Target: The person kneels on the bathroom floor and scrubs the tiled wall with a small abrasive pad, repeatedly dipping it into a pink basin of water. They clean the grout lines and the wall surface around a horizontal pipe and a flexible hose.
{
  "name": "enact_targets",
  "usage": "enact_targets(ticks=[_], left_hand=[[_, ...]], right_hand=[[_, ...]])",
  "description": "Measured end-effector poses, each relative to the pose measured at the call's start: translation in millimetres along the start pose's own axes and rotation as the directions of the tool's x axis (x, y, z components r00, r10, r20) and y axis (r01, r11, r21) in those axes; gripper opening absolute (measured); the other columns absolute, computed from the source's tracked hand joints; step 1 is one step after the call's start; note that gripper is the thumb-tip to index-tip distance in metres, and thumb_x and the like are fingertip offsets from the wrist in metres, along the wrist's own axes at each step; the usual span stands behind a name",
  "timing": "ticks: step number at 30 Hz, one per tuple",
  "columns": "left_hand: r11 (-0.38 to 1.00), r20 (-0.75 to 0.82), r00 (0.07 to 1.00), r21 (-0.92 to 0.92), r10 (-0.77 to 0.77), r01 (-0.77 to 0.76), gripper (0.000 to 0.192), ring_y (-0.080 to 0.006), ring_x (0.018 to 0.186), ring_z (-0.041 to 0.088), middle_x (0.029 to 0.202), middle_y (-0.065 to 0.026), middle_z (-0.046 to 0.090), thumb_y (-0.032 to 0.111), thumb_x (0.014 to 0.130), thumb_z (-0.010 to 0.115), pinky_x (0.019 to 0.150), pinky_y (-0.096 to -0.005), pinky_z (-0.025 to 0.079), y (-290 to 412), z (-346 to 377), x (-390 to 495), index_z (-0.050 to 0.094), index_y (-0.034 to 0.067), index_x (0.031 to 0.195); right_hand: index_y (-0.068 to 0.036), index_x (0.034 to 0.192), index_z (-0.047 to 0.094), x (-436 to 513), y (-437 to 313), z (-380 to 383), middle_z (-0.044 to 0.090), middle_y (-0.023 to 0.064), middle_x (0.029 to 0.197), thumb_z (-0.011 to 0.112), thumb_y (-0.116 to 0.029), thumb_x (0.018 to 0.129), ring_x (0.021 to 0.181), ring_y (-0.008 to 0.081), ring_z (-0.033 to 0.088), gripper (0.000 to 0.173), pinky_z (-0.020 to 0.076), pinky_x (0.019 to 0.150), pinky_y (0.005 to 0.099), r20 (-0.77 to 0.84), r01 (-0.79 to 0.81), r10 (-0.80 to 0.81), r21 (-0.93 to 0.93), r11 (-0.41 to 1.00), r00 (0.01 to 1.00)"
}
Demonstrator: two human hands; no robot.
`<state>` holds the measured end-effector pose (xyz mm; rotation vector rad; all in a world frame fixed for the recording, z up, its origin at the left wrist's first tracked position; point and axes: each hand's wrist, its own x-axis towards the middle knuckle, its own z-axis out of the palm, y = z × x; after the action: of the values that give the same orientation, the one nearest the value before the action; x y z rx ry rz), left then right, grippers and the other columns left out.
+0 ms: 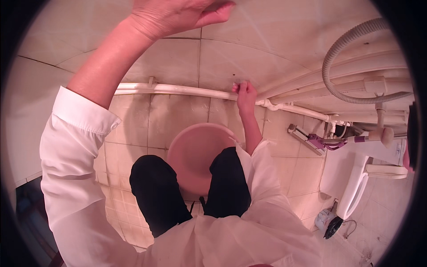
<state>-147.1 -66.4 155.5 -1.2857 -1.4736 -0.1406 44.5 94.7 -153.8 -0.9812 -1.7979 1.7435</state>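
My left hand [186, 15] is raised at the top edge, partly cut off, with its fingers curled in front of the tiled wall; whether it holds anything cannot be told. Lower and further right, my right hand [246, 95] has bent fingers near the white wall pipe [186, 89]. A small pale spot shows at its fingertips, too small to identify. On the tiled floor, a pink plastic basin [196, 160] stands between and beyond my knees, partly hidden by my right knee. I see nothing clearly inside it. Both my white sleeves are pushed back from the wrists.
On the right are a grey corrugated hose [328, 71], a purple and white squeeze mop [308, 140] and a white toilet with its seat [355, 190]. A small container [323, 220] with black material stands near the toilet. A pale panel [30, 123] rises at the left.
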Motion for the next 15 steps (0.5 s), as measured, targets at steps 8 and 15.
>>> enact_targets(ticks=[8, 15], left_hand=[[0.999, -0.075, 0.997, -0.050, 0.015, -0.018, 0.057, -0.0251, 0.150, 0.037, 0.157, 0.0032, 0.048, 0.042, 0.094, 0.049, 0.127, -0.0537, 0.007, -2, 4, 4, 0.055, 0.024, 0.148], [0.996, 0.005, 1.000, -0.084, 0.010, -0.010, 0.062, -0.0241, 0.151, 0.034, 0.159, 0.0042, 0.045, 0.041, 0.089, 0.054, 0.127, -0.0530, 0.007, -2, -1, 0, 0.053, 0.023, 0.148]], right_hand=[[0.005, 0.089, 0.064, -7, -8, 29, 0.069, 0.0089, 0.077, 0.046, -0.016, 0.106, 0.068, 0.0132, 0.063, 0.032, 0.0527, 0.068, 0.0291, 0.070, 0.114, -0.121, 0.098, 0.989, 0.990], [0.005, 0.098, 0.068, -5, 1, 30, 0.070, 0.0082, 0.085, 0.048, -0.018, 0.107, 0.075, 0.0129, 0.066, 0.031, 0.0566, 0.073, 0.0284, 0.067, 0.148, -0.162, 0.176, 0.973, 0.984]])
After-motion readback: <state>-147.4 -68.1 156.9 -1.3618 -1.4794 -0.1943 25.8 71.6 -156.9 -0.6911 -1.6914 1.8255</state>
